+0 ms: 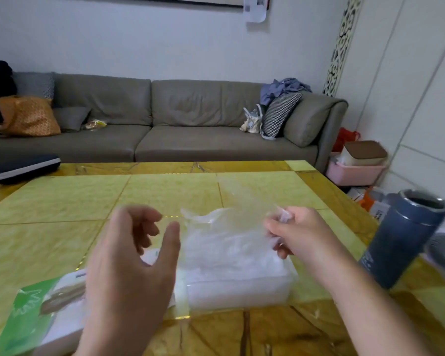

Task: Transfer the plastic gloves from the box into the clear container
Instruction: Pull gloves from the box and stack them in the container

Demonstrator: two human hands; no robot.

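Note:
A clear rectangular container (242,289) stands on the table in front of me, piled with crumpled plastic gloves (224,242). My right hand (293,229) pinches one thin clear glove (244,199) that rises above the container's right end. My left hand (131,255) hovers with loosely curled fingers over the left end of the container and holds nothing. The green and white glove box (36,319) lies at the near left, partly hidden under my left wrist.
A dark blue tumbler (406,237) with an open top stands at the right table edge. A dark case (23,168) lies at the far left corner. A grey sofa (165,119) runs behind the yellow-green table (49,214).

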